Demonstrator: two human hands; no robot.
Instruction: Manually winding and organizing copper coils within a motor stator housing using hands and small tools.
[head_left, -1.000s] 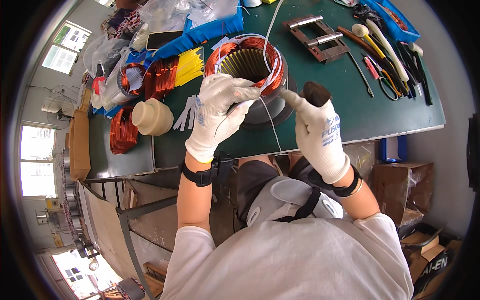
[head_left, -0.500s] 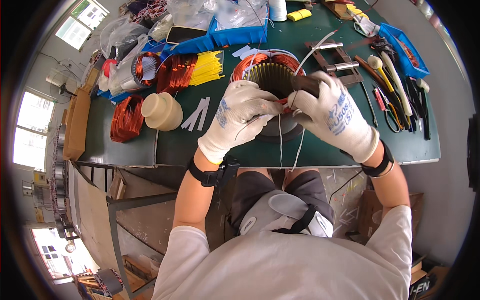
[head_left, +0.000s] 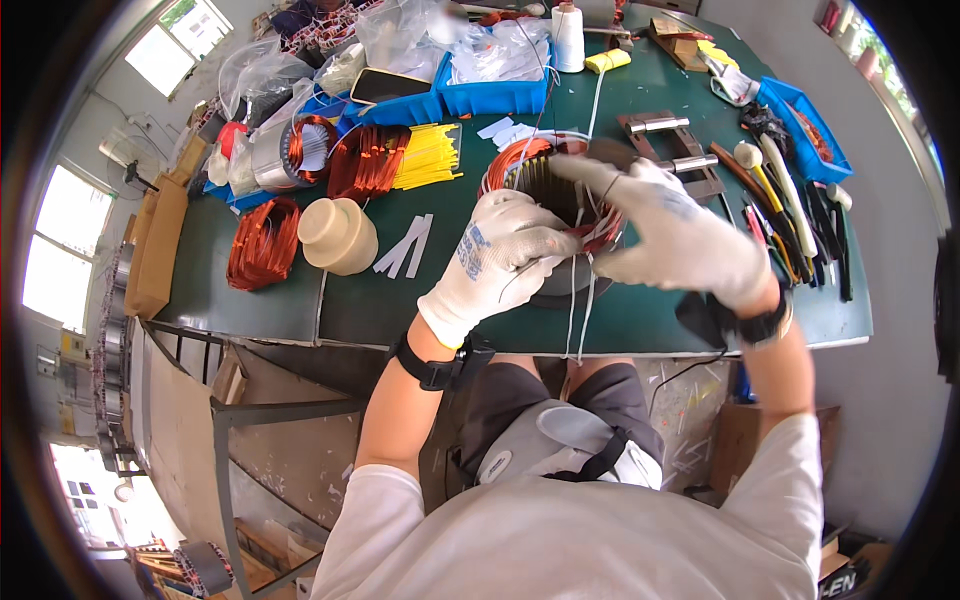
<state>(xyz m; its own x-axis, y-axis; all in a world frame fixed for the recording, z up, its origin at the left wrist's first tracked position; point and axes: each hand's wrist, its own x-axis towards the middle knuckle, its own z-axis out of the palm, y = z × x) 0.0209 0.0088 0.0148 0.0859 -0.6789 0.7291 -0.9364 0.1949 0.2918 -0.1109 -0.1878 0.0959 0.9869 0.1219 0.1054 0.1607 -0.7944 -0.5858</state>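
Note:
A motor stator with orange-red copper windings [head_left: 522,153] stands on the table in front of me, its slotted bore facing up. My left hand [head_left: 505,255], in a white knit glove, pinches at the near edge of the windings, where fingertips partly hide the grip. A thin dark wire sticks out below its fingers. White cord [head_left: 573,310] hangs from the near rim past the table edge. Over the stator's right side is my gloved right hand [head_left: 680,235], smeared by motion, thumb and forefinger spread apart. Behind it shows a dark brown shape, too blurred to name.
To the left lie copper coils [head_left: 262,245], a cream plastic cylinder [head_left: 338,237], white strips [head_left: 405,247] and yellow sleeves [head_left: 428,157]. Blue bins [head_left: 495,98] and a cord spool [head_left: 567,40] stand behind. At right are a metal frame [head_left: 690,163] and several hand tools [head_left: 775,200].
My right hand has opened from its pinch beside the left and swung over the stator. A white cord now stretches up behind the stator. My left hand keeps its grip.

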